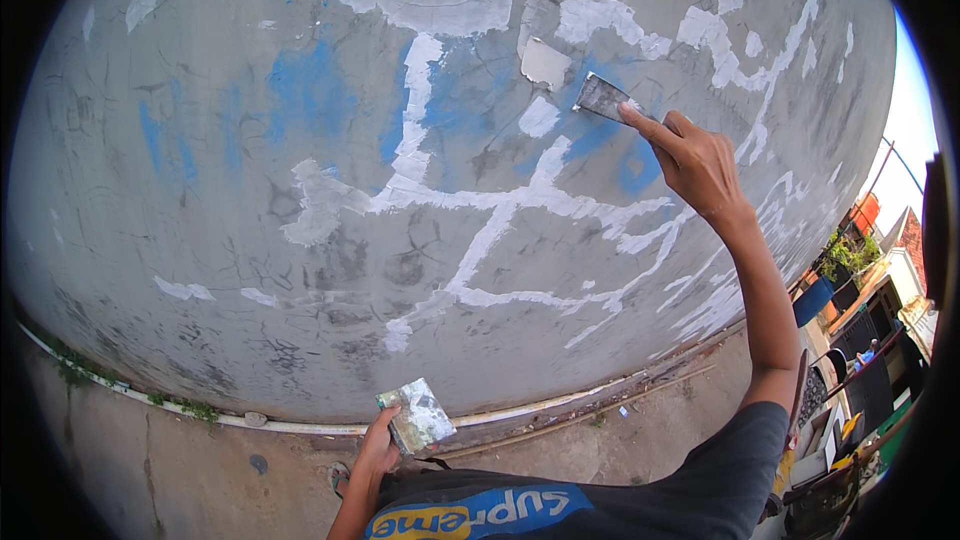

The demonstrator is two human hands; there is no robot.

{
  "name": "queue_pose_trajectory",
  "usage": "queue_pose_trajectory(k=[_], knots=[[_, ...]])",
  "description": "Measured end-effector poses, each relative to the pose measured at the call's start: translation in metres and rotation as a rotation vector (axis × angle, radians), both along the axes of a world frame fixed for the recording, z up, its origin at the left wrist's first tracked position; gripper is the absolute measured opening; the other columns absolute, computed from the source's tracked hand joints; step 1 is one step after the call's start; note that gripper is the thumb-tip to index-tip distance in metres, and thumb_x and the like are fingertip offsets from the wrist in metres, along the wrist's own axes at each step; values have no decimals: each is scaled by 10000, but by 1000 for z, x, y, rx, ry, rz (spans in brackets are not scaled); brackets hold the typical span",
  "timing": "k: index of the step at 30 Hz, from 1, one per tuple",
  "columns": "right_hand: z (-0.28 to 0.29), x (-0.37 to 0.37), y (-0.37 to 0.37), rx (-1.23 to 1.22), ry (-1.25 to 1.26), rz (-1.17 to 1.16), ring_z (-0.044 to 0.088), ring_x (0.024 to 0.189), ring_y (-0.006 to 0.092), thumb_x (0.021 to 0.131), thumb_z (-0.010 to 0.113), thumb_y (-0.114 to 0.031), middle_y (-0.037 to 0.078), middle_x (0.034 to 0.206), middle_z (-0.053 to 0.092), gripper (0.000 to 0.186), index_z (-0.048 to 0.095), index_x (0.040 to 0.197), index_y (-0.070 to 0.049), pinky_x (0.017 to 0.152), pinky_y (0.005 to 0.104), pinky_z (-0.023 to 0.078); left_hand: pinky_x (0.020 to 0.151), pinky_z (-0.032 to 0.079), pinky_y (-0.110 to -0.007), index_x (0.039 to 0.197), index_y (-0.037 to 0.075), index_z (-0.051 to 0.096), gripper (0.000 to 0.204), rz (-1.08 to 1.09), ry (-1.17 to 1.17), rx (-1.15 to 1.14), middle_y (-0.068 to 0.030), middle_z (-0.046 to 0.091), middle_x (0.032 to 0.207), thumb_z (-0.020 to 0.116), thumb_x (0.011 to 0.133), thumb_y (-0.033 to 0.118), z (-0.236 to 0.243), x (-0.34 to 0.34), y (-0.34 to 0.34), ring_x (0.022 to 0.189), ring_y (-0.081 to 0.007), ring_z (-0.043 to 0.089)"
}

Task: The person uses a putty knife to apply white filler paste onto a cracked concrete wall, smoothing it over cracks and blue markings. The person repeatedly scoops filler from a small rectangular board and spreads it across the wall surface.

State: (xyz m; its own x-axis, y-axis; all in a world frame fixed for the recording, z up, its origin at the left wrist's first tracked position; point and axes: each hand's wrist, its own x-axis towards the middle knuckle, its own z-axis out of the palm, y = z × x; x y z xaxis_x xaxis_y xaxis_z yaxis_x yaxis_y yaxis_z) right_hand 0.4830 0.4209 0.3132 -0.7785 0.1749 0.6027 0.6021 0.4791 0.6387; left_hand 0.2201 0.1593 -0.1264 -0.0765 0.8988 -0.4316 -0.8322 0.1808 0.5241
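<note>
My right hand (690, 162) is raised with its fingers closed round a putty knife (602, 97), the thumb side toward the blade. The blade's edge is at or very near the grey wall (330, 120); whether it touches I cannot tell. Just left of it, a cream-coloured patch of filler (545, 64) and a smaller white patch (539, 117) lie on the wall. Low down, my left hand (378, 446) grips a small square board (420, 418) smeared with white filler. White filler strips (415, 120) run along the wall in branching lines, over blue paint smears (305, 95).
A pale pipe (300, 428) runs along the wall's foot above the concrete ground (200, 480). A sandaled foot (340, 478) shows beside my left arm. At the far right stand a blue barrel (813, 300), a green plant (848, 255) and piled household items.
</note>
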Motion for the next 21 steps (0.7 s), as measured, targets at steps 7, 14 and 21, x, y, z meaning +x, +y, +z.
queue_pose_trajectory(k=[7,14,21], knots=[[21,-52,-73,8,15,-9,423,450,156,892,635,-119,29,644,500,478,566,1331,-293,413,312,346,979,469,-472,1275,-15,472,424,-102,26,-26,-186,587,1224,496,950,256,8,17,5,1121,-319,589],[13,-74,-62,-2,36,-33,488,454,193,880,607,-54,85,656,560,464,589,1310,-228,416,321,373,996,456,-466,1281,-10,470,427,-107,15,-69,-171,590,1221,511,940,243,1,25,1,1120,-308,588],[3,-59,-79,-30,60,-148,515,463,227,874,606,-66,101,655,556,412,617,1265,-197,425,344,391,993,465,-440,1287,-19,476,420,-43,-34,-5,-165,592,1237,480,949,231,11,7,-13,1115,-295,598]])
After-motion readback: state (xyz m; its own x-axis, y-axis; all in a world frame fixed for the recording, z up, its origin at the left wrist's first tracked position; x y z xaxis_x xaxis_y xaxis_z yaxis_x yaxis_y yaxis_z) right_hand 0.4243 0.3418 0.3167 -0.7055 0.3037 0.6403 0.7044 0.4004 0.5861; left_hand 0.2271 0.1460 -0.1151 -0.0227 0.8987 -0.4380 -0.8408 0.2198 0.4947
